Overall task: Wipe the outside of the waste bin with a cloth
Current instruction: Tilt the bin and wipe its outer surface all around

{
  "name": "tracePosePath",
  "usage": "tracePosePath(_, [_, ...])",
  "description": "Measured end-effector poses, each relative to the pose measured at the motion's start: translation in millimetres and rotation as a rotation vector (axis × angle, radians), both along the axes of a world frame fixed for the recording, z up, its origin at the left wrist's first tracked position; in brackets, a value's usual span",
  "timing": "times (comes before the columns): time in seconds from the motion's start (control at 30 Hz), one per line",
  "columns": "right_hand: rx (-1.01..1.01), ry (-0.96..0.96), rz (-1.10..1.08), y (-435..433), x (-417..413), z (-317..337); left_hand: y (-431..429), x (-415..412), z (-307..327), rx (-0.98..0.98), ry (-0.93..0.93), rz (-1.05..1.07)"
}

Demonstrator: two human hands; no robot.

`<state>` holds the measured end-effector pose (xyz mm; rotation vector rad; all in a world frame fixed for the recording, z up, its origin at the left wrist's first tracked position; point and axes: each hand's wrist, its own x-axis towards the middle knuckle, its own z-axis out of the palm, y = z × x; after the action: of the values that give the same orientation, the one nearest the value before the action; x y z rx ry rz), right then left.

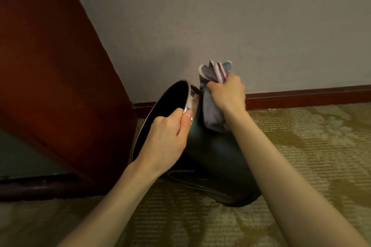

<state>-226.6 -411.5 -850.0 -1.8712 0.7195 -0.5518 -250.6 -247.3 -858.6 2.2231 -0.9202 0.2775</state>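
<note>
Round glossy black bin (212,158) tilted on ribbed carpet (301,146), near wall (200,16). Left hand (166,138) pinches metal rim (188,96). Right hand (228,92) fist clenches bunched grey cloth (212,110), pressed against bin's upper side.

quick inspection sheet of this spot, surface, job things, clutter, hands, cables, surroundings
surface: patterned yellow-green carpet, no spills seen
job's things: dark waste bin tilted toward the left, base on the carpet, shiny rim; grey cloth with pink edging pressed against its upper outer wall
clutter: nothing seen
hands: left hand grips the bin rim, steadying it; right hand closed round the bunched cloth
cables: nothing seen
surroundings: plain grey wall behind, dark red skirting board along its foot, reddish-brown wooden panel at left
</note>
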Motion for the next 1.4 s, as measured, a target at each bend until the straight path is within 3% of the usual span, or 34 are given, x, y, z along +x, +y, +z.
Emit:
tracePosePath(0.2, [0.086,0.198,0.215,-25,45,4,2,-11,-1,-0.016,0.023,-0.049])
tracePosePath(0.37, [0.087,0.278,0.270,-29,49,6,1,-15,-3,-0.032,0.057,-0.074])
tracePosePath(0.7, [-0.084,0.083,0.129,-1,18,8,2,-17,0,-0.024,0.059,-0.008])
tracePosePath(1.07, [-0.230,-0.334,-0.132,71,-39,0,0,11,6,-0.054,0.036,0.114])
tracePosePath(1.4, [-0.179,-0.231,-0.012,50,-13,8,6,16,1,-0.039,-0.003,0.084])
